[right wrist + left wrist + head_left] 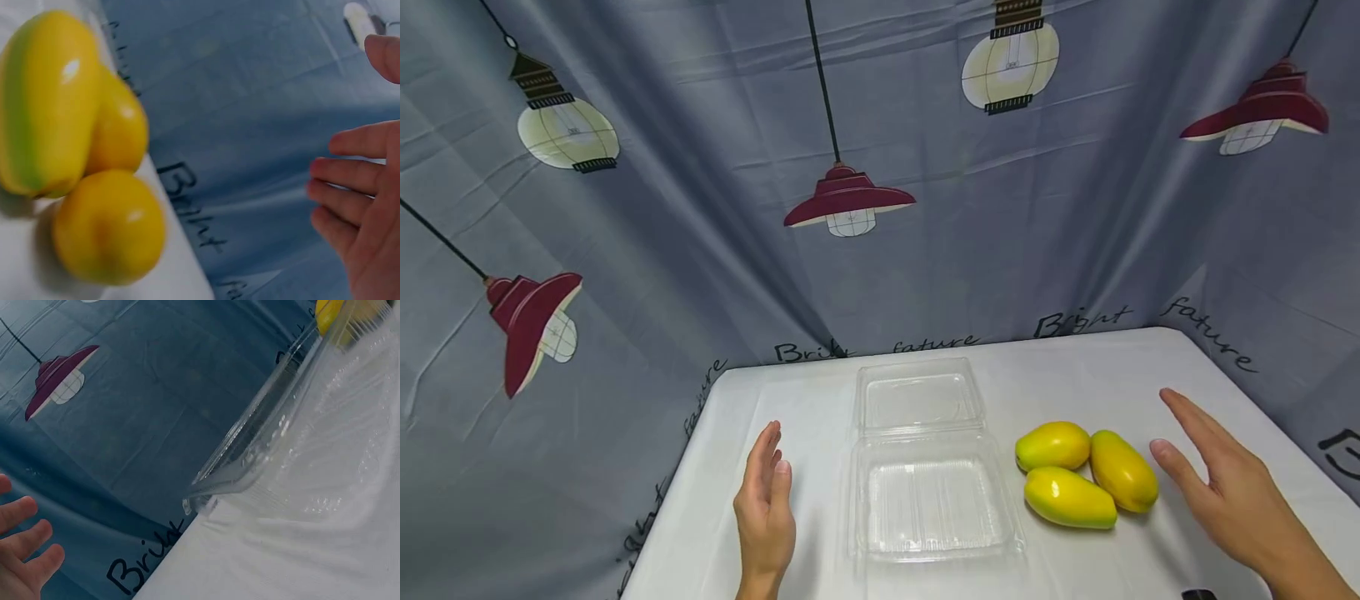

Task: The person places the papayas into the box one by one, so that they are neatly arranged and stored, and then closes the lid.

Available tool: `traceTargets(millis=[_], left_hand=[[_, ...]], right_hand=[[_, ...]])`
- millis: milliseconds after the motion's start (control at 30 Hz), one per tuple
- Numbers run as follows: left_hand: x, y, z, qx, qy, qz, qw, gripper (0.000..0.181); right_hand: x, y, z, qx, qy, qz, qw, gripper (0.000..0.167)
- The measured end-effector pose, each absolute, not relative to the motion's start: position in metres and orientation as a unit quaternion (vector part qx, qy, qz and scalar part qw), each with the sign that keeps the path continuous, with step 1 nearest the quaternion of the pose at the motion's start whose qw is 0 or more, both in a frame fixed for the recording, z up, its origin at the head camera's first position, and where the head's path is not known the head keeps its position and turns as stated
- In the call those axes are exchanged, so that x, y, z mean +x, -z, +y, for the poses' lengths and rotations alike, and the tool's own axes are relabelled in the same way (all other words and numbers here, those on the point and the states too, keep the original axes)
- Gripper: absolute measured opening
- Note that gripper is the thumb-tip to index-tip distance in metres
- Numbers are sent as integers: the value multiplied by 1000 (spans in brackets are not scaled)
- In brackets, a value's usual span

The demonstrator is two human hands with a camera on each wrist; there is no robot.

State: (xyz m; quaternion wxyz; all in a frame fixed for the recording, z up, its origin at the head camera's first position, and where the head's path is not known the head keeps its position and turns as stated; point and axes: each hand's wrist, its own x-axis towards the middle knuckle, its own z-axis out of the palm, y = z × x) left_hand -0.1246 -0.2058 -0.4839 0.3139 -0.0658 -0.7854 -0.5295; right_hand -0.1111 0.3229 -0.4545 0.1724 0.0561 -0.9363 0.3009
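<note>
The left hand (765, 517) and right hand (1240, 492) are empty, fingers extended. Yellow fruits (1070, 497) lie lower right, beside the box (934, 508). Seemingly grasping is not begun; it would need moving the right hand leftward.

Desk (820, 392): white top, rounded far corners. Grey-blue cloth (1000, 242) hangs behind desk and along its left and right sides, creased, with long soft folds. Printed on it, above desk level: red-shaded lamps (850, 196) on dark cords (823, 83), pale lanterns (1011, 67). Black script (1060, 323), "Bright" and "fature" legible, skirts desk's far edge and both sides. Light over desk pale, diffuse.
</note>
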Motion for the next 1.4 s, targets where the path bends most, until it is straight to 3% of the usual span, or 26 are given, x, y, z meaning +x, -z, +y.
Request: traceTargets(millis=[267,533,667,800,1167,1400], left_hand=[[-136,477,-198,-155,595,-730,299,57],[-143,495,-184,-90,627,-758,156,57],[-146,506,-175,-82,626,-770,91,59],[-148,516,-170,-99,634,-765,54,63],[-151,527,-171,-152,616,-770,-76,64],[-150,528,-168,-150,595,-784,-94,66]], right_hand=[[-125,421,322,91,-315,-940,98,72],[-139,421,335,99,-307,-946,36,67],[-146,426,341,92,-292,-952,2,81],[-151,439,348,93,-290,-952,-26,97],[-159,471,367,113,-291,-946,-86,105],[-166,481,369,116,-330,-926,-138,105]])
